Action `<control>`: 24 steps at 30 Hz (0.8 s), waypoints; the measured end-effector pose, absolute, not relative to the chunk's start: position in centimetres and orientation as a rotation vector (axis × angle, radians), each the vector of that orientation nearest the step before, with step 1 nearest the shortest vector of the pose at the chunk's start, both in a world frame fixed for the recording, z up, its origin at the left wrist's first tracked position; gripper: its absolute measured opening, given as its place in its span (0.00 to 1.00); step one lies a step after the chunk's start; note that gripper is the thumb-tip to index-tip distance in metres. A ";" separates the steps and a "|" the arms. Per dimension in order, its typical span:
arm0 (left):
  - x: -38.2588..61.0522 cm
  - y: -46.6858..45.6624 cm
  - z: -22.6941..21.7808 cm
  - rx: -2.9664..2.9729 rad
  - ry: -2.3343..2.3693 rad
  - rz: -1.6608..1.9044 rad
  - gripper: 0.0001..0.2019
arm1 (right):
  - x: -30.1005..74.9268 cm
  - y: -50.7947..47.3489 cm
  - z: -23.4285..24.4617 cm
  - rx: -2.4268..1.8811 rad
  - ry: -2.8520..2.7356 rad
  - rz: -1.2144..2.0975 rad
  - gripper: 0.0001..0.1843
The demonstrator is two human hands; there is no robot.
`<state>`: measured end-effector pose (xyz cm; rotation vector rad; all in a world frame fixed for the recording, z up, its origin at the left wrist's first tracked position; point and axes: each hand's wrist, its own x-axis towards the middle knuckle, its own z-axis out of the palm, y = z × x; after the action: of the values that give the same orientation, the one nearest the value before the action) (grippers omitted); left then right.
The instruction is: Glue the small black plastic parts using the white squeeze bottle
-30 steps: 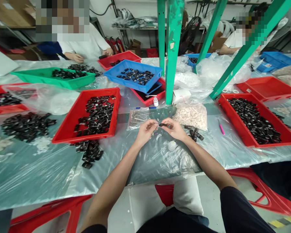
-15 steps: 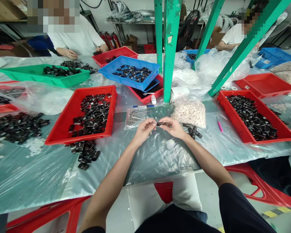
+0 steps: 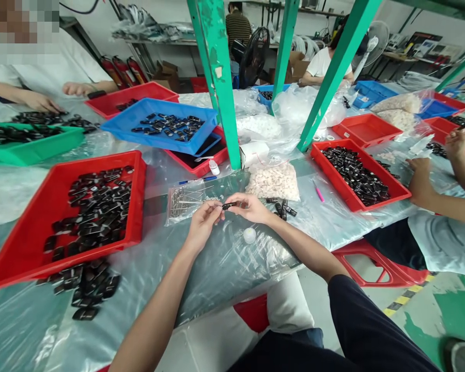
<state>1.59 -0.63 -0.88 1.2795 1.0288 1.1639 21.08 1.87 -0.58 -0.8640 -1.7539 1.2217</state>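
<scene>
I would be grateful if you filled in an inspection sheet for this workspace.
Surface: table under wrinkled clear plastic.
Work items: small black part in hand; bag of pale pieces and loose black parts beyond the right forearm; left red tray and right red tray hold more black parts.
Clutter: white round item, pink pen-like tool, small white bottle.
Hands: right hand pinches the part; left hand is at its other end, grip unclear.
Cables: dark cable by the back wall.
Surroundings: green posts, black fan, people at work.
</scene>
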 end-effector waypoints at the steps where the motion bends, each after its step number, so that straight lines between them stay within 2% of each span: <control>1: 1.7 -0.7 -0.9 1.271 1.026 1.163 0.20 | 21.1 1.8 -0.5 -0.868 -1.764 1.210 0.18; 16: 1.1 -0.5 -1.0 1.375 1.077 1.146 0.20 | 21.5 1.6 -0.4 -0.847 -1.866 1.101 0.13; 24: 1.8 -0.2 -2.1 1.277 1.155 1.379 0.21 | 21.2 2.0 -1.2 -0.899 -1.754 1.195 0.21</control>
<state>1.80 -0.15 -2.14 1.2773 1.1554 1.3788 21.22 1.98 -1.21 -0.8993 -1.7535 1.1951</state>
